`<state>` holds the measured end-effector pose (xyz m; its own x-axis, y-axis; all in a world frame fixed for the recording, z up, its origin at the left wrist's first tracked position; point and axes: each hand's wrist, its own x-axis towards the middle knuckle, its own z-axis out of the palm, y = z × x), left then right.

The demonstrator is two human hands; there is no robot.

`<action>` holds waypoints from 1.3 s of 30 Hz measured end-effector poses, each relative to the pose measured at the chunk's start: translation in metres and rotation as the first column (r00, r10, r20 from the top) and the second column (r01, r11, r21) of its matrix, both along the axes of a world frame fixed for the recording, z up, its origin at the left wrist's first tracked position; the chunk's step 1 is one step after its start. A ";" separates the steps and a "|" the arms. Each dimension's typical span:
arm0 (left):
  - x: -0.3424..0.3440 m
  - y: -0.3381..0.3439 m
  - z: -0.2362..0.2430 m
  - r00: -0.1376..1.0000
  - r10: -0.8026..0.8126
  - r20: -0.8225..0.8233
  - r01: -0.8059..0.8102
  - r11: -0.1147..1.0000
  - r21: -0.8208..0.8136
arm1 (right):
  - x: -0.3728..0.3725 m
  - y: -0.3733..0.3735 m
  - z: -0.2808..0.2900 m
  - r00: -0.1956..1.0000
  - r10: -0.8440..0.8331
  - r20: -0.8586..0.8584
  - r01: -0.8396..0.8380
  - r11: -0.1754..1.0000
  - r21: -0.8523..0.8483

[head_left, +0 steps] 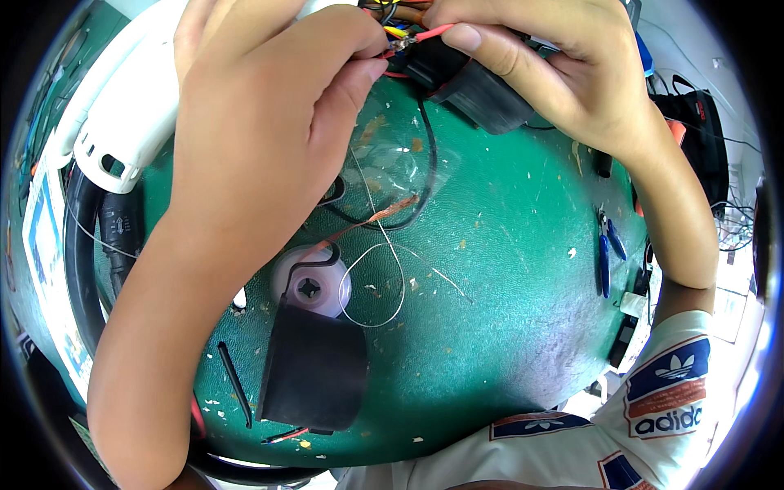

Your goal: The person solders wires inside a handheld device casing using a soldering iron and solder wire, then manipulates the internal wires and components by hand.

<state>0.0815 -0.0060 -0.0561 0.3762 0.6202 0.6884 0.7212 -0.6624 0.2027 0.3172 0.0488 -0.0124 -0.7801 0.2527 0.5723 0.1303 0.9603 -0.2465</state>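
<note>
At the top of the view both my hands are raised over the table. My right hand [555,69] pinches a red wire [433,33] between thumb and forefinger. The wire ends at a bare, silvery joint [402,44]. My left hand [261,114] is closed, thumb against forefinger, on the other side of that joint; what lies between its fingertips is mostly hidden, with a bit of red showing. A yellow wire [395,33] and other coloured wires crowd behind the joint. Just below the right fingers lies a black block-shaped piece [486,94].
On the green table [474,351] lie a pale spool [331,286], thin looped wire [400,298], copper braid [392,211], a flat black piece [314,367] and a black stick [235,384]. Blue-handled cutters [605,257] rest at right. A white rounded device [131,106] stands at left.
</note>
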 end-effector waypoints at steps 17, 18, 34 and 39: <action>0.000 -0.012 0.011 0.998 -0.069 0.009 0.069 0.998 0.015 | -0.002 0.011 -0.019 0.970 0.169 -0.177 -0.197 0.967 -0.160; 0.002 -0.014 0.009 0.995 -0.066 0.071 0.067 0.998 -0.008 | -0.002 0.012 -0.020 0.969 0.179 -0.171 -0.204 0.969 -0.142; -0.005 -0.014 0.010 0.996 -0.083 -0.019 0.083 0.996 -0.020 | -0.006 -0.021 0.018 0.999 -0.025 0.040 0.030 0.992 -0.121; 0.002 -0.007 0.006 0.986 -0.135 0.095 0.139 0.990 -0.036 | 0.007 -0.024 0.021 0.999 -0.023 0.036 0.022 0.999 0.031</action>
